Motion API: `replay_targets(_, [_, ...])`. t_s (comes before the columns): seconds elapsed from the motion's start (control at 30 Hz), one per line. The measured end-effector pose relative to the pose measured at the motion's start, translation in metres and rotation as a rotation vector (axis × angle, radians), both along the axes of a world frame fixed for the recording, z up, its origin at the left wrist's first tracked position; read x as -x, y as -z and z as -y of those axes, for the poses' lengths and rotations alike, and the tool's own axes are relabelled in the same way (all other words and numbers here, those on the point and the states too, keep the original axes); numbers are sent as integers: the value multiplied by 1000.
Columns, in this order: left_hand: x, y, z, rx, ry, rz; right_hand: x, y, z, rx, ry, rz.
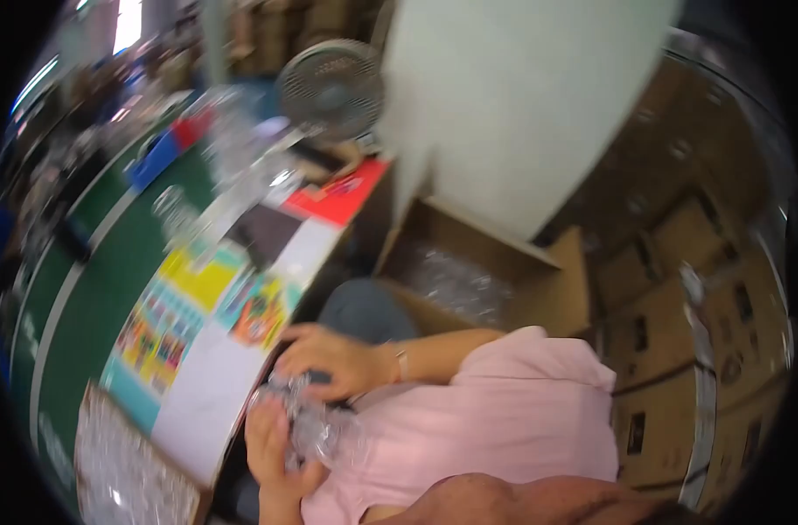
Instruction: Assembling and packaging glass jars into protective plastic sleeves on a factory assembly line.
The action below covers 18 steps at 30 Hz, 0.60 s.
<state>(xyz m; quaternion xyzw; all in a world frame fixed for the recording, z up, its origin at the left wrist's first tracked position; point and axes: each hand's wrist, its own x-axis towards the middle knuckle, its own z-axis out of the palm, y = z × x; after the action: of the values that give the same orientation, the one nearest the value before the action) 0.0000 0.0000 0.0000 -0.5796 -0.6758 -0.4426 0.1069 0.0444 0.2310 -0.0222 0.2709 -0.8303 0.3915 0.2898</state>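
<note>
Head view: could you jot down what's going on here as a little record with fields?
Left hand: cups a clear crinkly plastic bundle from below
Right hand: rests on top of the bundle, fingers curled
Clothing: pink sleeve, band on the right wrist
Table: green, with bright printed sheets
Behind: open cardboard box of clear plastic, a fan, stacked boxes
Picture: blurred

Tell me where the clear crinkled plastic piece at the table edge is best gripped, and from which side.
Probably by its two ends, from either side. The clear plastic piece is a soft, crumpled bundle with no handle. The left hand cups it from below and the right hand rests on top, beside the table. Blur hides finer detail.
</note>
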Motion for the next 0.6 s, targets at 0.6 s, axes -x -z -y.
replay_targets(0.6, [-7,182,-30,79,93,1236,-68,114,-18,719,-329,1144])
